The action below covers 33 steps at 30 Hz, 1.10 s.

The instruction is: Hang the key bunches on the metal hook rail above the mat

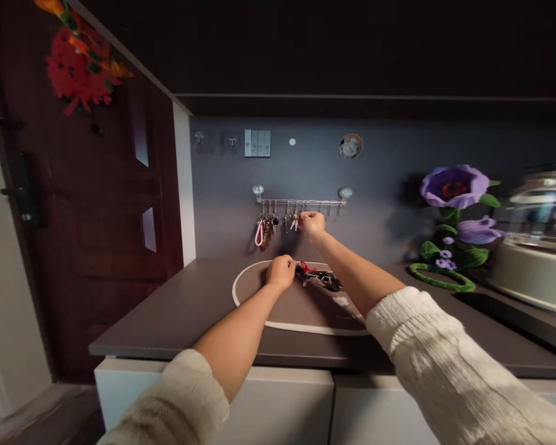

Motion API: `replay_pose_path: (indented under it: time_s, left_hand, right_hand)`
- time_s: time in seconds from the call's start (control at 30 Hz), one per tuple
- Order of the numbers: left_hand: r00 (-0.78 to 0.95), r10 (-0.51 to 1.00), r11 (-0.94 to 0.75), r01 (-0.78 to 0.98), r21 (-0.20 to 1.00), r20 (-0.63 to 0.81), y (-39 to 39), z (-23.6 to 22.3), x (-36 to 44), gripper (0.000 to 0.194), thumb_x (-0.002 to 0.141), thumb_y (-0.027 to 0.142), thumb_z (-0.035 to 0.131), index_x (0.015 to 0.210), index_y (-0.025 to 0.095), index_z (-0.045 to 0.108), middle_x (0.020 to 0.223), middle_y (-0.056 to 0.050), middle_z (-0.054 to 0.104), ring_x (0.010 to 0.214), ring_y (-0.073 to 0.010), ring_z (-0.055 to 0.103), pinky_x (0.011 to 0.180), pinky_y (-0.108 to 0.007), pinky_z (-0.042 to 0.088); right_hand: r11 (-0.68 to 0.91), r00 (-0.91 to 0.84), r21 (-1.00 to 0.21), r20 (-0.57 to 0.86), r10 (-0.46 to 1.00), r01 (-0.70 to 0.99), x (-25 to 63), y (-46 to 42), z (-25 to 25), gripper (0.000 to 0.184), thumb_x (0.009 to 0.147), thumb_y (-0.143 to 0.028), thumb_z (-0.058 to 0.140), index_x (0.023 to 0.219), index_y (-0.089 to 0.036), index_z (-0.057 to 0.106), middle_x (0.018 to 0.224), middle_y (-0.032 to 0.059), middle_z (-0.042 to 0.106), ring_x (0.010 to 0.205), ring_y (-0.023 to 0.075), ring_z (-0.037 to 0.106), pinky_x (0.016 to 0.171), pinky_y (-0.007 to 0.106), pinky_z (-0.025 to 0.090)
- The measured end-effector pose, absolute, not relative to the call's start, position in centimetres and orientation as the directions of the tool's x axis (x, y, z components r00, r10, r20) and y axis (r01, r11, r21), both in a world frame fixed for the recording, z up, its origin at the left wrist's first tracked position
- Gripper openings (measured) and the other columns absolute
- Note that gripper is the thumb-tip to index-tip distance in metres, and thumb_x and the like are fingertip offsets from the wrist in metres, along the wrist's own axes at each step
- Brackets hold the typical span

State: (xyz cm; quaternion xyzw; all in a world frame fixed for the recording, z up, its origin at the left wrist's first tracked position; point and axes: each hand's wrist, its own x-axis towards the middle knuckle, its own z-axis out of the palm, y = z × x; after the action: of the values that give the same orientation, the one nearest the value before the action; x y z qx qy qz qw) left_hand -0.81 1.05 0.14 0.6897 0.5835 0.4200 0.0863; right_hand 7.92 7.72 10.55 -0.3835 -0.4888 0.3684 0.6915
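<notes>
My right hand (313, 225) is raised to the metal hook rail (301, 202) on the wall, its fingers pinched at a small bunch of silver keys (295, 223) hanging there. Lower down, my left hand (282, 272) is closed over the brown mat (278, 312), and what its fingertips hold, if anything, is hidden. Just right of it lies a pile of keys (324, 281) with rings, black fobs and a red ribbon (308, 267). Left on the rail hang more keys (275, 223), one with a pink loop strap (259, 233).
The mat lies on a dark countertop (176, 315) above white cabinet fronts. Purple crocheted flowers (454, 185) and a clear-domed white container (537, 266) stand at right. A dark red door (97, 247) is at left, and a dark cabinet (333, 49) overhangs.
</notes>
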Motion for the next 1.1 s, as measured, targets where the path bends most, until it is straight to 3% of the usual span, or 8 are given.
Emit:
replay_pose_path:
  time_s: [0.4,1.1]
  left_hand:
    - [-0.057,0.896,-0.26,0.736,0.625,0.439,0.8,0.4,-0.8,0.021,0.081,0.025,0.047,0.081,0.019,0.067,0.089,-0.006,0.069,0.081,-0.0137,0.061,0.071,-0.022,0.041]
    - [-0.079,0.902,-0.256,0.693,0.674,0.424,1.2,0.2,-1.2,0.017,0.08,0.022,0.047,0.077,0.018,0.064,0.083,-0.005,0.068,0.078,-0.0142,0.06,0.071,-0.023,0.041]
  right_hand:
    - [0.399,0.325,-0.906,0.337,0.884,-0.145,7.4,8.7,9.9,0.012,0.071,-0.007,0.05,0.061,-0.012,0.053,0.055,-0.0015,0.053,0.05,0.0057,0.052,0.048,0.017,0.05]
    - [0.352,0.154,-0.93,0.334,0.93,-0.107,8.6,7.6,8.5,0.016,0.077,-0.002,0.045,0.067,-0.013,0.05,0.06,-0.0005,0.057,0.051,0.0044,0.053,0.057,0.018,0.049]
